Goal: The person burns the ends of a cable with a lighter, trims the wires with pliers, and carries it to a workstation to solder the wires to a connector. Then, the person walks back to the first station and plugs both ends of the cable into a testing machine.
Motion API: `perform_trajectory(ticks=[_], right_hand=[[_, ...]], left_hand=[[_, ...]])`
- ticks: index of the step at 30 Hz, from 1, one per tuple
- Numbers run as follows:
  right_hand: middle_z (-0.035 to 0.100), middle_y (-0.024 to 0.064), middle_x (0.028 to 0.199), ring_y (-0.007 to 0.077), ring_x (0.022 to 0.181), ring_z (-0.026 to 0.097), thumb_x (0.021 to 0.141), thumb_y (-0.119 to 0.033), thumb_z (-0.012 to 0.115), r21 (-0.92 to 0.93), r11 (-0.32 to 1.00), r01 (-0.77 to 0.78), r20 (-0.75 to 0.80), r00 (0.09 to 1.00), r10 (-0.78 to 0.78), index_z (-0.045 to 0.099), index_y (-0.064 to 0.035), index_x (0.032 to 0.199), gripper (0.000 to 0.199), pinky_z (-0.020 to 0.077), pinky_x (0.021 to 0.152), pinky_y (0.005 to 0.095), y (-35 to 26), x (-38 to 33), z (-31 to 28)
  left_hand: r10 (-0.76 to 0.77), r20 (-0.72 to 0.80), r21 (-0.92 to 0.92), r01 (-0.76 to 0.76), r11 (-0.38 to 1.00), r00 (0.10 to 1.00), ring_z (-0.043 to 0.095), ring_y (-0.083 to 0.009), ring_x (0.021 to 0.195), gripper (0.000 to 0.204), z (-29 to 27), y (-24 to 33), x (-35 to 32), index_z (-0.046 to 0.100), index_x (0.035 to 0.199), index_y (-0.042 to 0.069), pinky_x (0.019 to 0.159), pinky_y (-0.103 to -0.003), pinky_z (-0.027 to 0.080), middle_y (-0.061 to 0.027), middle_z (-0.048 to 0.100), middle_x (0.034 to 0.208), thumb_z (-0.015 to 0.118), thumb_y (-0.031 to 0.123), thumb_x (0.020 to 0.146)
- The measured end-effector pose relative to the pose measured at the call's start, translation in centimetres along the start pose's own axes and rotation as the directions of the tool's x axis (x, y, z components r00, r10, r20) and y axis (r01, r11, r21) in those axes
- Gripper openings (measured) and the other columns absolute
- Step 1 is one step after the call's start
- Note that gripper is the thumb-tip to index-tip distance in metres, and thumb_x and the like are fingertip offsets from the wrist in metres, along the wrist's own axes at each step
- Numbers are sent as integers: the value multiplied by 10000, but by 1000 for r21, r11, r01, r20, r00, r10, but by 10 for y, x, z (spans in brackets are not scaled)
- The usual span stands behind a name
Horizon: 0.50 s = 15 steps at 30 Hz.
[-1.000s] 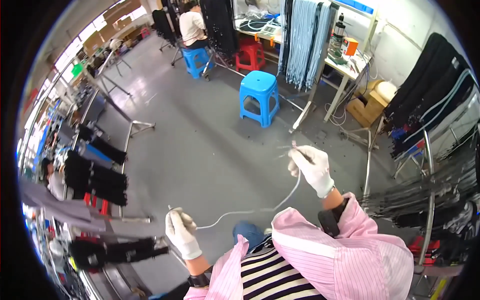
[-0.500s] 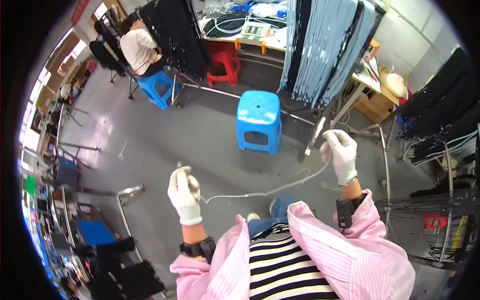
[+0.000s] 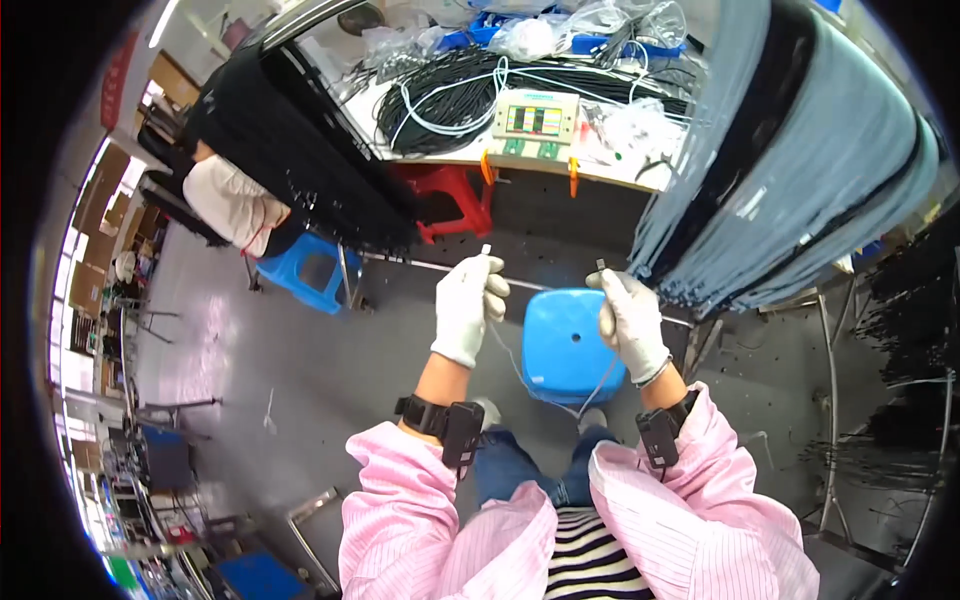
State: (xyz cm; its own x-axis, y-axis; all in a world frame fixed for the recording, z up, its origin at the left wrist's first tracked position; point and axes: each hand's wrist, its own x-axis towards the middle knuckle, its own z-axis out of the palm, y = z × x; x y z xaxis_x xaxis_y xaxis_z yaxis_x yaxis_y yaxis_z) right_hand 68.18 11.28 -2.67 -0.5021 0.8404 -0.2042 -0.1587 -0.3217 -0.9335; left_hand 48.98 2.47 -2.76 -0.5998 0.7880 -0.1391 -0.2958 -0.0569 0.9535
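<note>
My gloved left hand (image 3: 466, 305) and gloved right hand (image 3: 632, 318) each pinch one end of a thin grey cable (image 3: 520, 372). A small light connector pokes up from the fingers of the left one. Above the right fingertips shows a small dark connector (image 3: 601, 265). Between the two hands the cable hangs in a loop, its lowest part in front of a blue plastic stool (image 3: 570, 335). Beyond the hands, a cable tester (image 3: 535, 118) with a coloured panel sits at the front of the worktable (image 3: 455, 150).
Black cables (image 3: 300, 130) hang from a rack at the left, grey-blue cables (image 3: 840, 140) at the right. A red stool (image 3: 455, 200) stands under the table. Coiled cables (image 3: 440, 95) and plastic bags cover its top. At the far left a person (image 3: 235, 205) sits on another blue stool (image 3: 310, 270).
Both hands have moved forward and closer together, so the cable now hangs in a loop. The worktable and the near blue stool appear closer.
</note>
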Motion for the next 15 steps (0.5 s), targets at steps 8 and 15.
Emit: perform_trajectory(ticks=[8, 15], right_hand=[[473, -5, 499, 35, 345, 347, 929, -247, 482, -8, 995, 104, -216, 971, -103, 583, -13, 901, 256, 259, 325, 184, 63, 156, 55], [459, -15, 503, 24, 351, 324, 928, -233, 483, -43, 998, 49, -290, 955, -59, 577, -5, 893, 249, 244, 329, 174, 88, 223, 74]], left_hand=[[-122, 188, 71, 111, 991, 975, 407, -58, 369, 262, -13, -54, 227, 594, 887, 4, 335, -201, 292, -20, 539, 574, 501, 248, 910], [-161, 205, 50, 154, 987, 965, 388, -72, 337, 303, -7, -97, 303, 596, 844, -17, 312, -211, 281, -46, 536, 553, 488, 257, 916]])
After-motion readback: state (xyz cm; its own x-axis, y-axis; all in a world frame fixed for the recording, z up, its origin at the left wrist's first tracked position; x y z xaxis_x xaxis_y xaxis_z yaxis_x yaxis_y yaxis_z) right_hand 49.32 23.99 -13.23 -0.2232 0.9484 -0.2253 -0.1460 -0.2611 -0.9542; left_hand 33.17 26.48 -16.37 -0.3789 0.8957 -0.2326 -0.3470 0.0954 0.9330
